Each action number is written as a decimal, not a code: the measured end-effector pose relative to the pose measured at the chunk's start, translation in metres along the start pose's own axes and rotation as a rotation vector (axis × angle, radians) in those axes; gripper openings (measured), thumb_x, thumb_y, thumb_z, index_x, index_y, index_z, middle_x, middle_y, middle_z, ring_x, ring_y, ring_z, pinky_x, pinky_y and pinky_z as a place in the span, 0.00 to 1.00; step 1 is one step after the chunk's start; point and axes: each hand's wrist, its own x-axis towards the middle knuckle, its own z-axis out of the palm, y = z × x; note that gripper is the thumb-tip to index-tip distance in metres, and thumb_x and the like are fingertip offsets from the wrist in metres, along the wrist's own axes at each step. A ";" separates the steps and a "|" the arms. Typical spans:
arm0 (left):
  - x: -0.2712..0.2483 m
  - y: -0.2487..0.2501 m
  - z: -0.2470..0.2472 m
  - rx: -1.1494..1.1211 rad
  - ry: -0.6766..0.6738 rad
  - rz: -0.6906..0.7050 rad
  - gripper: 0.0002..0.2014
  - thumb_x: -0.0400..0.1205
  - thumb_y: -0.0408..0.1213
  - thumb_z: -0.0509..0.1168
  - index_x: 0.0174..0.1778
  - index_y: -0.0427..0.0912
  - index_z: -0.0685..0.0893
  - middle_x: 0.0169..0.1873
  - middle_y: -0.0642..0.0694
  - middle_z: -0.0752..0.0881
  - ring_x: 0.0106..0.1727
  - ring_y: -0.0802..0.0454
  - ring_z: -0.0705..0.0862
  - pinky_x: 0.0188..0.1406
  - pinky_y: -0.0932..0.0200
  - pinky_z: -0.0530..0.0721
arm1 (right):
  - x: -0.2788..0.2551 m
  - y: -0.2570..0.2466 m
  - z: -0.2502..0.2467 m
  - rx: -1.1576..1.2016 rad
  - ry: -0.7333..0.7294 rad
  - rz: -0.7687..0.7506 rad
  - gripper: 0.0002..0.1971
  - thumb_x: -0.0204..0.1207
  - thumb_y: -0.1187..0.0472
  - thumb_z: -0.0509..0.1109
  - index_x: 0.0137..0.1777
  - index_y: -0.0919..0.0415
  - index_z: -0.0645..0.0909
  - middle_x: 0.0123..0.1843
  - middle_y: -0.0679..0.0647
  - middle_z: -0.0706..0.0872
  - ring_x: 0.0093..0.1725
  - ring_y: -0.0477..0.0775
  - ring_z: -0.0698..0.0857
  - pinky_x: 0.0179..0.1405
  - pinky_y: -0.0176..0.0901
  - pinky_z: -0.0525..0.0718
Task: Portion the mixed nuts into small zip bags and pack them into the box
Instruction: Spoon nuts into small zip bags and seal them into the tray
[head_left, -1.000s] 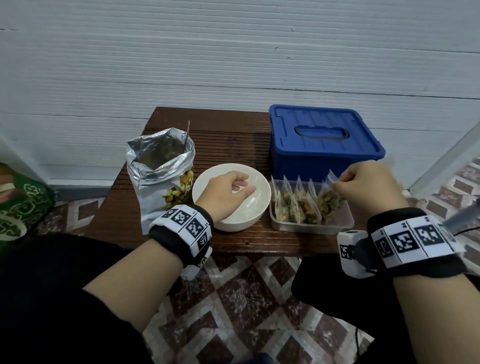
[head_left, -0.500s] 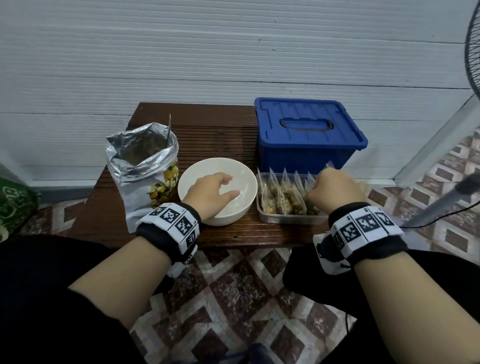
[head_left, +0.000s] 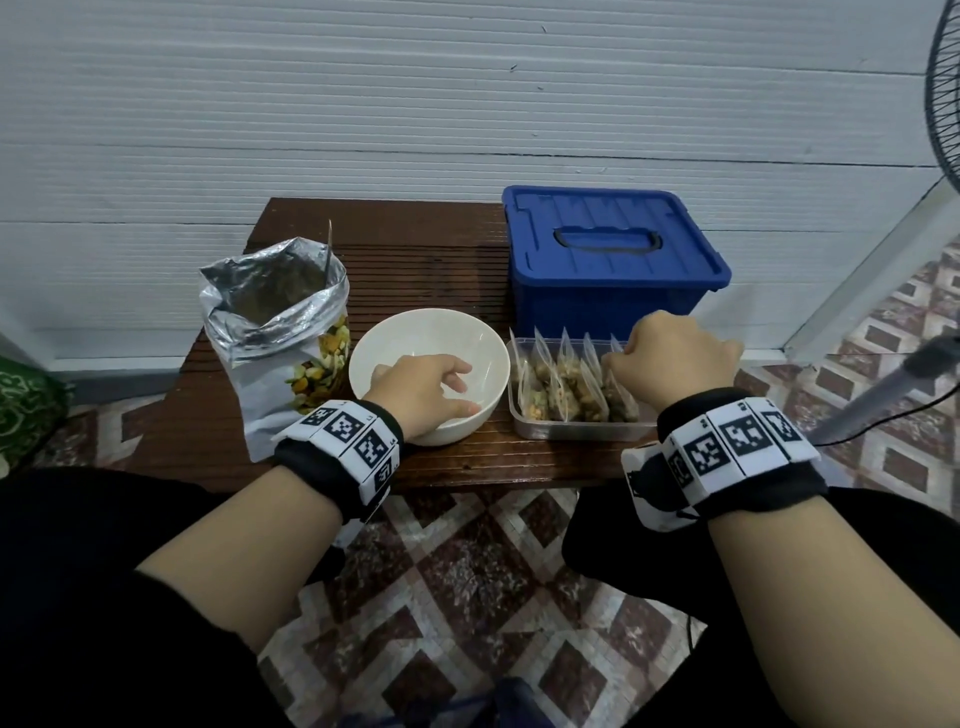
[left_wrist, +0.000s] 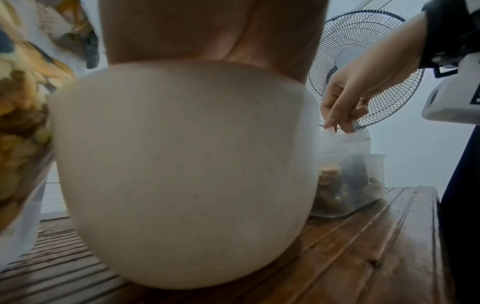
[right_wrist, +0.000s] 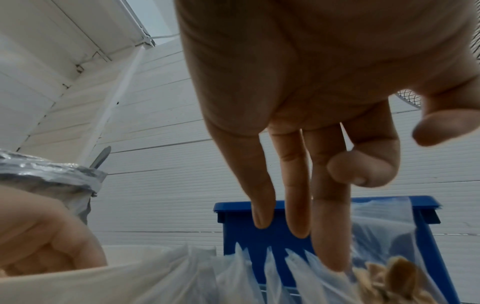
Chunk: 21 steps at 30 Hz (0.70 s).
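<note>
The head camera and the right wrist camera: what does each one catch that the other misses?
Only the head view shows the table, the blue box's closed lid with its handle, and the clear tray holding the filled zip bags. Only the right wrist view shows the right hand's fingers reaching down onto the bag tops. Both show the blue box, foil nut bag and white bowl.
</note>
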 end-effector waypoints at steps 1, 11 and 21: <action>0.000 0.001 0.000 0.004 0.008 -0.001 0.23 0.77 0.54 0.70 0.68 0.59 0.78 0.45 0.67 0.83 0.59 0.57 0.79 0.66 0.50 0.67 | 0.000 0.000 0.000 0.009 0.009 -0.008 0.05 0.75 0.57 0.66 0.41 0.58 0.79 0.32 0.50 0.76 0.39 0.59 0.75 0.49 0.53 0.63; -0.007 0.012 -0.007 -0.257 0.236 0.067 0.13 0.79 0.53 0.69 0.59 0.64 0.80 0.43 0.63 0.86 0.60 0.61 0.79 0.59 0.52 0.60 | -0.001 -0.010 -0.001 0.144 0.198 -0.120 0.11 0.80 0.50 0.64 0.50 0.55 0.83 0.47 0.53 0.87 0.55 0.61 0.81 0.61 0.59 0.68; -0.009 0.017 -0.012 -0.590 0.424 0.141 0.14 0.72 0.58 0.73 0.41 0.56 0.78 0.38 0.67 0.86 0.46 0.69 0.84 0.67 0.43 0.77 | -0.014 -0.038 0.011 0.320 0.039 -0.494 0.19 0.74 0.36 0.66 0.59 0.43 0.83 0.50 0.40 0.86 0.61 0.48 0.76 0.62 0.54 0.66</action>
